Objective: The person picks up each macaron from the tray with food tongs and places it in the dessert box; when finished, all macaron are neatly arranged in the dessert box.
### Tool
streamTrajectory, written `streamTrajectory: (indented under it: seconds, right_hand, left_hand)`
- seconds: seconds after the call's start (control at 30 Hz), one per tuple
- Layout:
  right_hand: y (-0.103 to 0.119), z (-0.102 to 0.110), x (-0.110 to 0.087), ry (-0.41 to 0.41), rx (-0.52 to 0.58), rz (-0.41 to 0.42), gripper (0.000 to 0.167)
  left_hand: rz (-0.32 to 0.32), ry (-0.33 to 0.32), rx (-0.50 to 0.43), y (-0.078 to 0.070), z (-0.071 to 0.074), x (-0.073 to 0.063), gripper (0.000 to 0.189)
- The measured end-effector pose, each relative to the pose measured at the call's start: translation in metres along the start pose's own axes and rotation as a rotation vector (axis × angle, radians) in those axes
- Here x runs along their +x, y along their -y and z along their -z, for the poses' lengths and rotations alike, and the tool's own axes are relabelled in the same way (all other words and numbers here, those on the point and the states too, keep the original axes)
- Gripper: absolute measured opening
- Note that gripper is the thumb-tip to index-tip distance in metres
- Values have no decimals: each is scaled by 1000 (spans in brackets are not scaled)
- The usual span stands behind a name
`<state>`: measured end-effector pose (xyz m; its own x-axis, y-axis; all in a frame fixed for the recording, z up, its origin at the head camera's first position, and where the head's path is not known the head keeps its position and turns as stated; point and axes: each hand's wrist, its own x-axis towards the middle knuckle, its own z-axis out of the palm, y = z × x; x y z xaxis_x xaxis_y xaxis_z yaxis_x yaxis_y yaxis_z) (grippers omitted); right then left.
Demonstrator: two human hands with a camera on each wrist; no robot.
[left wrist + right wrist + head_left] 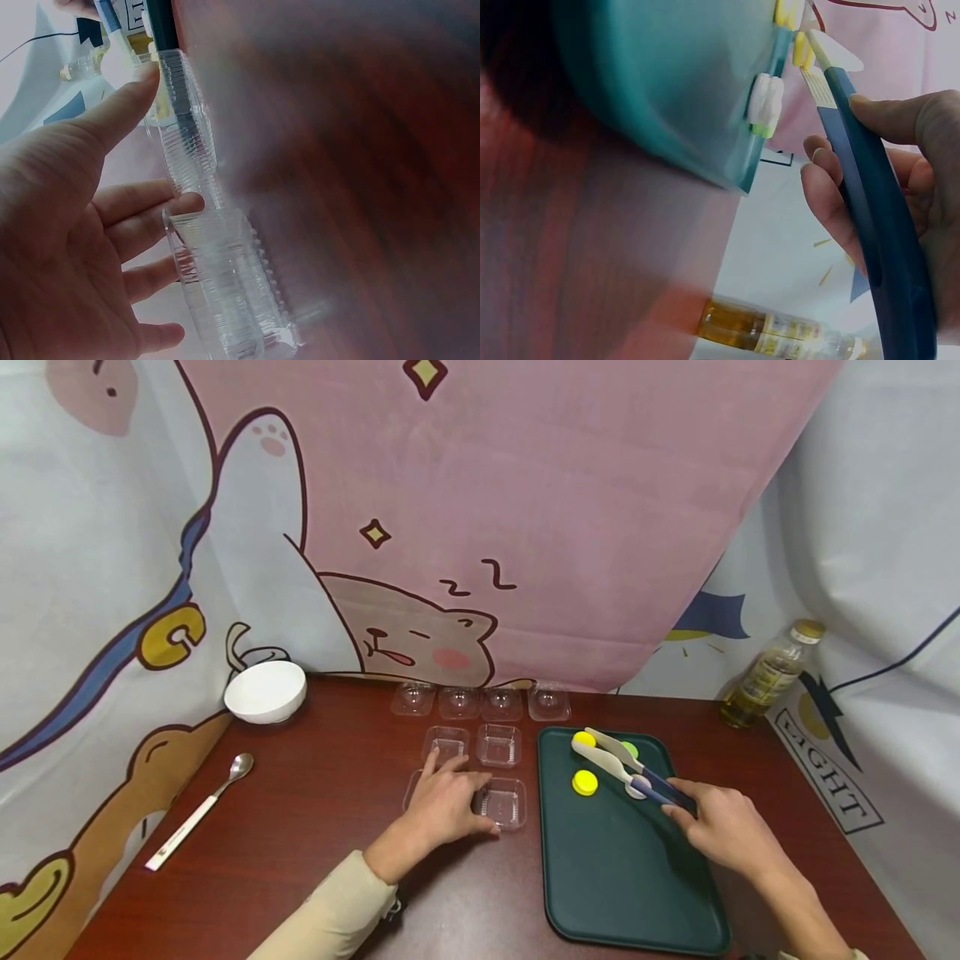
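Note:
My right hand (731, 827) holds a pair of tongs (870, 187) with dark blue handles and pale tips. The tips hover over the far part of a dark green tray (622, 885), beside a small yellow round piece (583, 740) that looks like a macaron. Another yellow piece (585, 782), a green one (630, 750) and a whitish one (638, 787) lie close by. My left hand (442, 802) is spread over the clear plastic boxes, fingers relaxed, with its thumb by the front right box (502, 803). In the left wrist view its fingertips overlap a box rim (217, 285); firm contact cannot be made out.
Several clear domed lids (459, 702) line the table's back edge, behind the boxes. A white bowl (266, 693) and a white-handled spoon (198, 810) are on the left. An oil bottle (768, 677) stands in the back right corner, against the printed cloth.

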<state>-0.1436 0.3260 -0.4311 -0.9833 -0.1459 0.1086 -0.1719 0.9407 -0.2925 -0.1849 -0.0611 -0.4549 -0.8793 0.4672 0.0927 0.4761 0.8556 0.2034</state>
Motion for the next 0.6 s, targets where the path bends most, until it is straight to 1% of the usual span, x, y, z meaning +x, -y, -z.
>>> streamTrajectory:
  seconds: [0.4, 0.6]
  right_hand:
    - [20, 9, -4, 18, 29, 30, 39]
    - [28, 9, -4, 16, 48, 73, 39]
  left_hand:
    - [11, 8, 1, -1, 0, 1, 80]
    - [19, 8, -12, -1, 0, 3, 80]
